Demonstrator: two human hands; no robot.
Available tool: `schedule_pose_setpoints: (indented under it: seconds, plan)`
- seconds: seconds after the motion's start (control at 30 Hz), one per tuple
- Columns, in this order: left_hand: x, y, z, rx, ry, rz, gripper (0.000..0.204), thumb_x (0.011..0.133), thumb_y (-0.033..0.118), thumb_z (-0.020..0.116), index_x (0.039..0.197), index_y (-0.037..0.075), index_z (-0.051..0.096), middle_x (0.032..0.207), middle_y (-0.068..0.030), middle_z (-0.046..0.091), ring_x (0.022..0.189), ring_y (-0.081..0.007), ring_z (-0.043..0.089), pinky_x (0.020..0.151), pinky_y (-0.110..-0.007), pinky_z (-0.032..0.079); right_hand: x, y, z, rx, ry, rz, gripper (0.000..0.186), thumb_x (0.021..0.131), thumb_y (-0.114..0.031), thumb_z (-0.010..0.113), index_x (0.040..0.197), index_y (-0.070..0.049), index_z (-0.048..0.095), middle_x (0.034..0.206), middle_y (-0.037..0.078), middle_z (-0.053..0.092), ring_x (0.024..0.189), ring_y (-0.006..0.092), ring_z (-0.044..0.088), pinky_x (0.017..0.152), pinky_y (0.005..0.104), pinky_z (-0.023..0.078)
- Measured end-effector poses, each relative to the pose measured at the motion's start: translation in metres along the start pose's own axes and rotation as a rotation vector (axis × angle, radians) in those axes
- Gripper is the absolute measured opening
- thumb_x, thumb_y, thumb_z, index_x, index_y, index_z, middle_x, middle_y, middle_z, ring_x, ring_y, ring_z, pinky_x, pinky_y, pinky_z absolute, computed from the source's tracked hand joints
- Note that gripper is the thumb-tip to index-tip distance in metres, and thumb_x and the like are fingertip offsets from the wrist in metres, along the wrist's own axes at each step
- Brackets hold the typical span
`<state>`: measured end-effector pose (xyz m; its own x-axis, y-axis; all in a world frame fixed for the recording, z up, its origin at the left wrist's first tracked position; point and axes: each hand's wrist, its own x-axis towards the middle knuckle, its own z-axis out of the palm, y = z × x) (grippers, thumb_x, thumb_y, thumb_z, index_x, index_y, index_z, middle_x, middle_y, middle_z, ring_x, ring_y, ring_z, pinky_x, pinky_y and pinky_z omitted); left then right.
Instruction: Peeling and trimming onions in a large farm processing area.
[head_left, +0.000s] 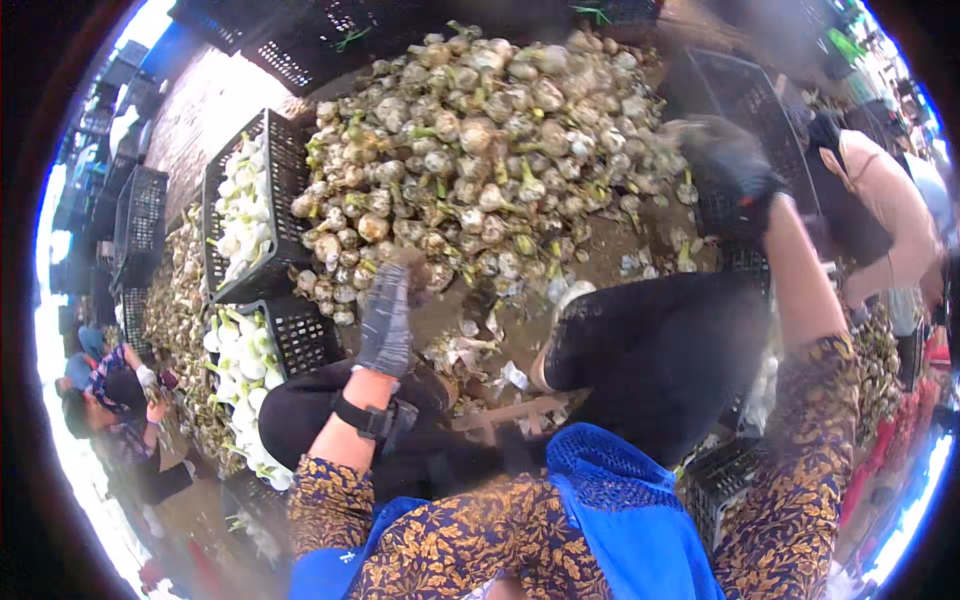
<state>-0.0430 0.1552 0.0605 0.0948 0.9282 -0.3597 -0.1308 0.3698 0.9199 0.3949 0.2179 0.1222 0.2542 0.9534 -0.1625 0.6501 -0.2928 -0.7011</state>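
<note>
A large heap of garlic bulbs (480,150), dirty white with short stems, lies on the ground ahead of me. My left hand (385,325), in a grey glove, is at the near left edge of the heap. Its fingers look closed; a brownish patch at their tips blends with the bulbs, and what they hold cannot be made out. Off to the right, my gloved right hand (735,170) is raised beside the heap, smeared by motion, so its fingers do not show clearly. Loose garlic skins (465,350) litter the ground between my knees.
Black plastic crates of clean white garlic (243,205) stand at the left, close to my left arm. Another dark crate (745,100) is at the far right. One person (115,400) works at the far left, another (885,190) bends over at the right.
</note>
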Motion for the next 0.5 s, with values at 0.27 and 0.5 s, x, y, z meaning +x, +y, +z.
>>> schedule_pose_setpoints:
  seconds: [0.27, 0.5]
  plan:
    - [0.006, -0.002, -0.006, 0.379, -0.048, 0.163, 0.032, 0.09, 0.028, 0.042, 0.112, 0.006, 0.052, 0.108, -0.005, 0.053, 0.097, -0.0125, 0.051, 0.082, -0.028, 0.042, 0.078, -0.06, 0.187, -0.747, -0.103, -0.132, 0.05, 0.067, -0.017, 0.061, 0.114, -0.009, 0.048, 0.113, 0.017, 0.051, 0.107, 0.0315, 0.048, 0.09, 0.0378, 0.039]
    - [0.003, -0.001, 0.002, -0.078, 0.019, -0.182, 0.025, 0.087, 0.02, 0.043, 0.106, 0.008, 0.054, 0.105, -0.004, 0.053, 0.092, -0.0156, 0.049, 0.082, -0.03, 0.039, 0.093, -0.031, 0.225, -0.63, 0.087, -0.022, 0.026, 0.071, -0.011, 0.053, 0.096, -0.01, 0.061, 0.104, 0.014, 0.057, 0.092, 0.0298, 0.058, 0.075, 0.0367, 0.047]
